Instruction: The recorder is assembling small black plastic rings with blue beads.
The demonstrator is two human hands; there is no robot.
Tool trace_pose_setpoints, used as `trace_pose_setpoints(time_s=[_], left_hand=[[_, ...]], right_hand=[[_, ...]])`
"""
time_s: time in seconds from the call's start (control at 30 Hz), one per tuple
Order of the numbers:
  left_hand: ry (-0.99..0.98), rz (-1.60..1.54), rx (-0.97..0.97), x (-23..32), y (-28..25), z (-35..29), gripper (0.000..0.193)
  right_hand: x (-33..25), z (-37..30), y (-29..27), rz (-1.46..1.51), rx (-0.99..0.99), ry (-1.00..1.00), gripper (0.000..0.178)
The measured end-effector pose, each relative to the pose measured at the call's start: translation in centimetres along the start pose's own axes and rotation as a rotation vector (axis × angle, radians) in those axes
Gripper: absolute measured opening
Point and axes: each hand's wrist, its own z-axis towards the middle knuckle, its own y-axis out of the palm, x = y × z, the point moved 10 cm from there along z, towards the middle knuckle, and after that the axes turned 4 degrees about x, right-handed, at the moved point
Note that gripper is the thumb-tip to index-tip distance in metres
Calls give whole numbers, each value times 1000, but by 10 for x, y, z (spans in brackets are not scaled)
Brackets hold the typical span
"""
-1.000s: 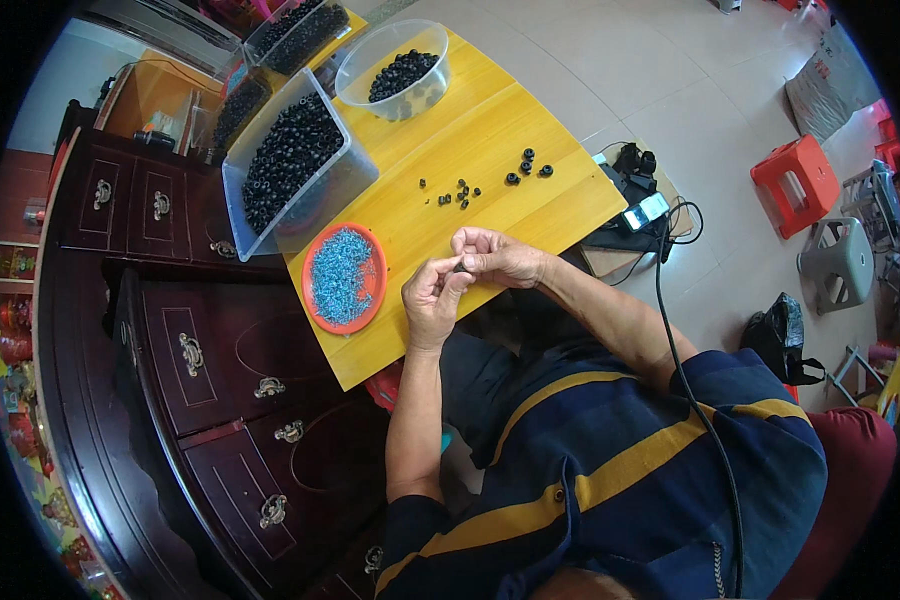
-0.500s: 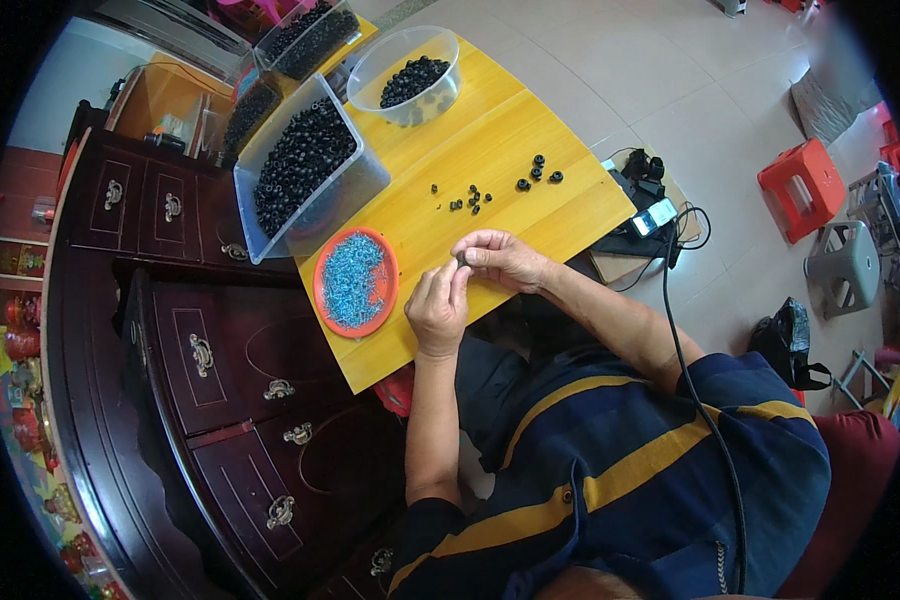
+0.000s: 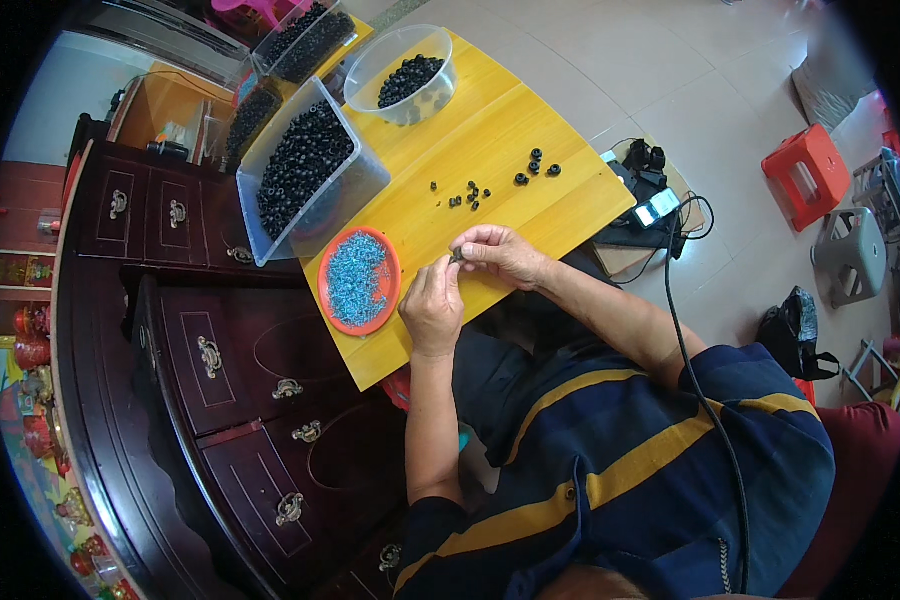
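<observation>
Over the near edge of the yellow table (image 3: 530, 110), my two hands meet, fingertips together. My left hand (image 3: 433, 310) is closed in a pinch, and my right hand (image 3: 502, 258) pinches from the other side. Between them is a small black part (image 3: 457, 256), mostly covered by the fingers, so its exact shape is hard to make out. Left of my left hand lies an orange plate (image 3: 383, 292) heaped with small blue-silver screw-like pieces (image 3: 352, 278). Beyond my hands, several small black pieces (image 3: 473, 196) and several larger round black pieces (image 3: 535, 168) lie loose on the wood.
A clear rectangular bin (image 3: 363, 192) of black parts stands at the table's left, with a round clear tub (image 3: 400, 48) behind it. Dark wooden drawers (image 3: 220, 360) flank the left. A black cable (image 3: 673, 300) runs past my right arm; stools (image 3: 805, 178) stand far right.
Both hands stay together, shifting very slightly leftward, and a bit more of the dark part shows between the fingertips. The view has tilted a little; the table's contents look unchanged.
</observation>
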Motion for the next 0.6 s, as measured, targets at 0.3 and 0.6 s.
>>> trace_pose_setpoints(time_s=[0.3,0.6], left_hand=[[-18,25,-78,2,6,3,11],[-32,25,-106,2,7,6,11]], right_hand=[[0,1,-2,14,9,-15,19],[-1,1,-1,4,28,-8,18]])
